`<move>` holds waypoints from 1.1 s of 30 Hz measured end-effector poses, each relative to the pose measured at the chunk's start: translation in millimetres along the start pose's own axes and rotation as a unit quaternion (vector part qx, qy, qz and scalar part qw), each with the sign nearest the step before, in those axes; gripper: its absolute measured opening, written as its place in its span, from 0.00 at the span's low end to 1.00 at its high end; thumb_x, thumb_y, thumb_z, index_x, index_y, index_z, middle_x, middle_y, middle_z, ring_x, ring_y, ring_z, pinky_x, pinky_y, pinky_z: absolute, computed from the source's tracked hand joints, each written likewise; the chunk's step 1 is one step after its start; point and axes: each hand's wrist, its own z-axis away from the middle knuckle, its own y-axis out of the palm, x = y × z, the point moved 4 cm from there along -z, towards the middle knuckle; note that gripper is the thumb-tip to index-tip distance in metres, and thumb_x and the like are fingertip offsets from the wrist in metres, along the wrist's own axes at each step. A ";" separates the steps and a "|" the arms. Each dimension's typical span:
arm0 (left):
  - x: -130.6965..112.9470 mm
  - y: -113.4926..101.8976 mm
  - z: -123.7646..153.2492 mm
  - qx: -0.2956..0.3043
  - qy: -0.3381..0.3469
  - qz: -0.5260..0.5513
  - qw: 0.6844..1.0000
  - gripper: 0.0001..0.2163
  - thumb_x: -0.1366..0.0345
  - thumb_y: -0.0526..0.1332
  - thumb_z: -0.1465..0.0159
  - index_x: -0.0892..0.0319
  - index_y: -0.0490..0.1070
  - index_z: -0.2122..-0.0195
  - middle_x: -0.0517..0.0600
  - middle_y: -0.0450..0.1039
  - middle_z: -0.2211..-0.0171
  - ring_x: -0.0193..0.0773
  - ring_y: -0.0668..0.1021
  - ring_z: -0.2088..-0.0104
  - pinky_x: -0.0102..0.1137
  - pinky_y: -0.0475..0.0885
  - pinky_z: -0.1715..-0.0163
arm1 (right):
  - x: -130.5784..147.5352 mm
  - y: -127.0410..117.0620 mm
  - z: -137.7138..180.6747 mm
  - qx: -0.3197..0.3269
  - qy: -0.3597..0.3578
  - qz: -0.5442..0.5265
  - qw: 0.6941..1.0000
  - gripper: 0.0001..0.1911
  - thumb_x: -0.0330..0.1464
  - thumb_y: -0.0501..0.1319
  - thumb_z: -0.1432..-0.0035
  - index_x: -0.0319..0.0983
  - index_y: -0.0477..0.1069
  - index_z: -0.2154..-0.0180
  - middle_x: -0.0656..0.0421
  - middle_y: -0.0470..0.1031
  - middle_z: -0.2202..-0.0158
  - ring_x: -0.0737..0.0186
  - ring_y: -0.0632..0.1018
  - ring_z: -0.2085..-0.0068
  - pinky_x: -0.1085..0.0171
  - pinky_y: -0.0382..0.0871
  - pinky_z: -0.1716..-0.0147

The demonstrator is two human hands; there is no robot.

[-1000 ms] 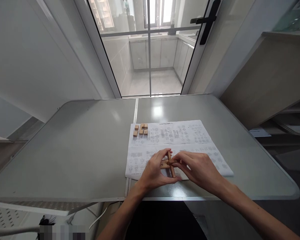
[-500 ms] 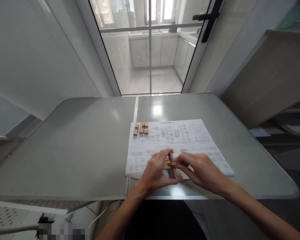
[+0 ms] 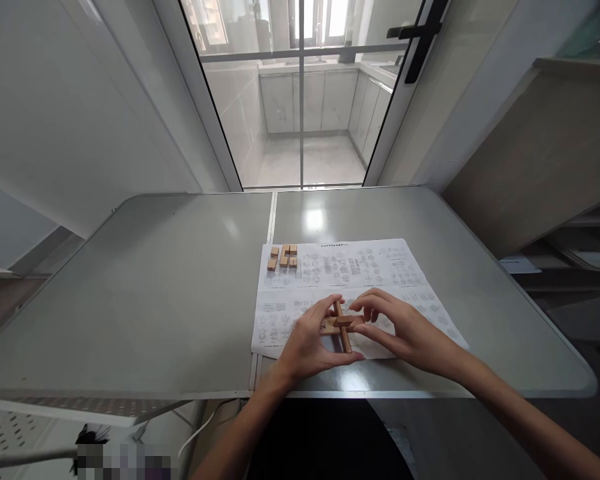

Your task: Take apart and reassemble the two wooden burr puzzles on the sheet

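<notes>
Find the wooden cross (image 3: pixel 343 325) low over the near edge of the instruction sheet (image 3: pixel 380 267), gripped from both sides. Note the left hand (image 3: pixel 310 340), fingers curled closed around the left part of the cross, thumb lying under the long bar. Note the right hand (image 3: pixel 405 330), fingertips pinched on the right end of the crosswise bar, other fingers loosely spread. Cannot tell whether touching the paper or just above it.

Locate the loose wooden blocks (image 3: pixel 283 257) at the far left corner of the sheet, well apart from both hands. Between hands and blocks: printed paper only.

See the grey table (image 3: pixel 155 287) under the sheet, with a seam along the sheet's left edge. Beyond the far edge, see the glass door (image 3: pixel 300 100) with black handle (image 3: pixel 415 33). To the right, see the wooden shelf unit (image 3: pixel 530 153).
</notes>
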 end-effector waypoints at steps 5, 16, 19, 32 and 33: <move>1.1 -2.3 1.1 0.021 -0.001 0.013 1.000 0.46 0.53 0.81 0.48 0.49 0.61 0.31 0.56 0.72 0.35 0.52 0.80 0.43 0.49 0.78 0.40 | -18.8 3.6 4.5 0.049 0.112 -0.091 0.988 0.16 0.45 0.57 0.24 0.43 0.73 0.46 0.54 0.83 0.58 0.57 0.83 0.61 0.60 0.77 0.63; 0.7 -4.3 -1.6 0.027 0.007 0.009 1.000 0.44 0.54 0.82 0.50 0.52 0.65 0.35 0.57 0.74 0.38 0.53 0.80 0.43 0.49 0.77 0.40 | -16.8 32.3 4.0 0.047 0.219 -0.383 0.896 0.25 0.55 0.67 0.35 0.38 0.73 0.58 0.59 0.78 0.70 0.65 0.77 0.71 0.65 0.72 0.69; 0.4 -5.7 -1.0 0.025 0.003 0.010 1.000 0.44 0.54 0.82 0.51 0.52 0.65 0.35 0.56 0.75 0.39 0.53 0.81 0.44 0.48 0.77 0.40 | -18.0 33.5 4.5 0.046 0.225 -0.383 0.895 0.26 0.56 0.67 0.35 0.38 0.72 0.59 0.59 0.79 0.69 0.64 0.78 0.70 0.63 0.73 0.67; -5.0 -8.8 5.4 0.052 0.014 -0.043 0.998 0.46 0.50 0.81 0.49 0.48 0.62 0.32 0.55 0.73 0.35 0.53 0.79 0.41 0.50 0.74 0.38 | -12.0 44.3 7.1 0.095 0.203 -0.353 0.908 0.28 0.58 0.57 0.29 0.41 0.65 0.65 0.65 0.68 0.74 0.69 0.64 0.76 0.65 0.57 0.74; -5.6 -9.2 5.9 0.050 0.014 -0.054 0.997 0.46 0.50 0.81 0.49 0.48 0.62 0.32 0.55 0.73 0.35 0.53 0.79 0.41 0.49 0.75 0.39 | -11.7 43.7 7.3 0.091 0.198 -0.342 0.914 0.27 0.57 0.56 0.28 0.41 0.65 0.65 0.66 0.67 0.74 0.69 0.63 0.76 0.65 0.56 0.74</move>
